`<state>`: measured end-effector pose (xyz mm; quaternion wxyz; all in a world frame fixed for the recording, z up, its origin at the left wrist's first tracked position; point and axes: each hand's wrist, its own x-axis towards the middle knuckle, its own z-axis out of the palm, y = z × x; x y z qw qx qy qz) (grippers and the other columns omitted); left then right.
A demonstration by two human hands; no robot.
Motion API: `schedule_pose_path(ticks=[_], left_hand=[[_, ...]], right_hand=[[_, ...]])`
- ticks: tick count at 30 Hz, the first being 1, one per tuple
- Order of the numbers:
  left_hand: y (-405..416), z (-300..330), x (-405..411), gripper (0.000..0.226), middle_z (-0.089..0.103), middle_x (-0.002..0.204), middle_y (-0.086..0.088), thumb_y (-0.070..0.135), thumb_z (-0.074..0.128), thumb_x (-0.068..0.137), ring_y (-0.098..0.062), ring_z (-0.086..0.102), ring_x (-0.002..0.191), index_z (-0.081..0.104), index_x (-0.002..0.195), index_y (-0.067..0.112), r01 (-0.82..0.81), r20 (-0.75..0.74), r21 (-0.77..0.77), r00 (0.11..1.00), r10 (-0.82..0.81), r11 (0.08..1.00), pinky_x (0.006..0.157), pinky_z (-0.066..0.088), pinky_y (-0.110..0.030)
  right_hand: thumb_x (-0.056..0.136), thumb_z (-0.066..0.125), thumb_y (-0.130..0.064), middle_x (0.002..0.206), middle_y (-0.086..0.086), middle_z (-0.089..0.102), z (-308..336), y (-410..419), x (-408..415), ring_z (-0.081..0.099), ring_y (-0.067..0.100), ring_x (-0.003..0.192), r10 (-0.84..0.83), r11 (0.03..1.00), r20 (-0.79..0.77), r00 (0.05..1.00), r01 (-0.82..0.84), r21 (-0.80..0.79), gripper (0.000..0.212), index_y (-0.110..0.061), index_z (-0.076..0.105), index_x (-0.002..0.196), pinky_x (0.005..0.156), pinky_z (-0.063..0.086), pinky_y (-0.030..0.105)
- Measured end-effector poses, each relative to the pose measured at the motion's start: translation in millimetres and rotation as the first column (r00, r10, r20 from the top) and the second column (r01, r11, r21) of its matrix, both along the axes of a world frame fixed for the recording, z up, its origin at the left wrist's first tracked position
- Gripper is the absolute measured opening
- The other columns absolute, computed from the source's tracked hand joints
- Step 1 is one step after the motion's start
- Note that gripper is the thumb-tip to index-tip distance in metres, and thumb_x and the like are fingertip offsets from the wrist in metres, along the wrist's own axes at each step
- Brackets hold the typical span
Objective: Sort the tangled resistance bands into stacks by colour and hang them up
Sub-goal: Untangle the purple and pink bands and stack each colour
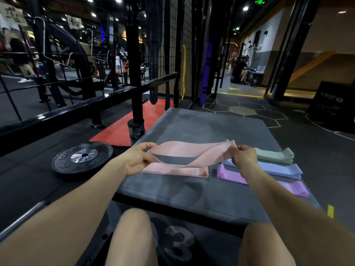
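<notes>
A pink resistance band (pixel 192 150) is stretched, half twisted, between my hands just above a grey soft box (pixel 192 191). My left hand (pixel 137 160) pinches its left end and my right hand (pixel 243 157) pinches its right end. Below it a stack of pink bands (pixel 178 170) lies flat on the box. To the right lie three more stacks: purple (pixel 230 176) nearest, blue (pixel 282 169) behind it, green (pixel 274 155) farthest. My right forearm crosses over the purple stack.
A black weight plate (pixel 82 157) lies on the floor left of the box. A black wire rack (pixel 134 60) with hooks stands behind, and a red mat (pixel 123 129) lies at its foot. A black soft box (pixel 332 106) stands far right. My knees are below the box.
</notes>
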<state>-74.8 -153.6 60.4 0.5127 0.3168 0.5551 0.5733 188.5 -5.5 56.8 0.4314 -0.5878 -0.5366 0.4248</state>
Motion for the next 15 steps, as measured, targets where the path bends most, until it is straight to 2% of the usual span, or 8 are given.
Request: schedule_pose_path(ticks=[2, 5, 9, 12, 15], left_hand=[[5, -8, -3, 0.031, 0.056, 0.083, -0.005, -0.016, 0.039, 0.090, -0.008, 0.056, 0.066, 0.054, 0.091, 0.011, -0.078, -0.011, -0.008, 0.997, 0.078, 0.997, 0.061, 0.046, -0.016], [10, -19, -11, 0.020, 0.055, 0.082, 0.000, 0.000, 0.049, 0.094, -0.007, 0.048, 0.073, 0.055, 0.084, 0.016, -0.208, -0.017, -0.049, 0.978, 0.208, 0.977, 0.063, 0.043, -0.015], [11, -25, -21, 0.016, 0.057, 0.081, 0.003, 0.007, 0.056, 0.092, -0.008, 0.051, 0.072, 0.057, 0.081, 0.019, -0.295, -0.088, -0.098, 0.954, 0.287, 0.951, 0.069, 0.042, -0.020], [14, -28, -29, 0.017, 0.057, 0.080, 0.005, 0.008, 0.055, 0.093, -0.007, 0.051, 0.071, 0.057, 0.080, 0.020, -0.363, -0.150, -0.054, 0.924, 0.351, 0.930, 0.066, 0.040, -0.019], [17, -31, -37, 0.011, 0.056, 0.079, 0.002, 0.008, 0.051, 0.095, -0.009, 0.049, 0.068, 0.058, 0.093, 0.015, -0.407, -0.160, -0.020, 0.903, 0.398, 0.913, 0.065, 0.040, -0.019]], right_hand=[[0.086, 0.052, -0.011, 0.063, 0.007, 0.046, -2, -1, -3, 0.038, 0.021, 0.059, 0.011, 1.000, 0.001, 1.000, -0.011, -0.014, 0.015, -0.004, 0.056, 0.073, 0.048, 0.035, 0.027], [0.087, 0.052, -0.008, 0.059, 0.006, 0.044, -4, -3, -7, 0.034, 0.018, 0.052, 0.029, 0.999, -0.002, 1.000, -0.029, -0.019, 0.021, -0.008, 0.051, 0.065, 0.045, 0.032, 0.023], [0.085, 0.050, 0.000, 0.062, 0.007, 0.050, -5, -1, -13, 0.040, 0.019, 0.054, 0.038, 0.999, -0.031, 0.999, -0.039, -0.023, 0.016, -0.007, 0.056, 0.072, 0.053, 0.038, 0.026], [0.083, 0.047, 0.010, 0.069, 0.008, 0.056, -8, 2, -16, 0.047, 0.021, 0.062, 0.078, 0.997, -0.064, 0.995, -0.079, -0.010, 0.027, -0.011, 0.056, 0.069, 0.060, 0.043, 0.027], [0.081, 0.042, 0.016, 0.066, 0.007, 0.055, -9, -1, -22, 0.047, 0.018, 0.056, 0.148, 0.989, -0.064, 0.987, -0.149, -0.009, 0.033, -0.011, 0.055, 0.068, 0.039, 0.041, 0.013]])
